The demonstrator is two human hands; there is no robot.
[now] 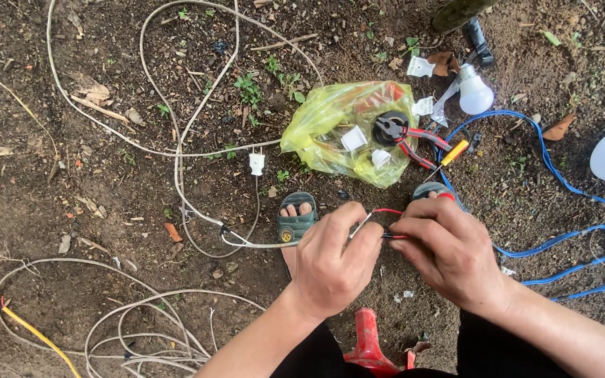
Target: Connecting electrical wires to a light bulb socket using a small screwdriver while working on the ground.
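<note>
My left hand (pixel 334 259) pinches the end of a white cable (pixel 246 243) that runs off to the left over the soil. My right hand (pixel 449 252) grips thin red and black wires (pixel 388 211) just beside it, and the two hands almost touch at the fingertips. The bare wire ends sit between my fingers, partly hidden. Behind my hands are my feet in dark sandals (pixel 295 222). A white plug (pixel 256 163) lies on the ground further back.
A yellow plastic bag (pixel 330 119) holds white fittings and a black socket (pixel 390 128). Red-handled pliers (pixel 418 143), a white bulb (pixel 474 91), coiled blue cable (pixel 561 245), loops of white cable (pixel 148 315) and a red object (pixel 369 343) by my knees lie about.
</note>
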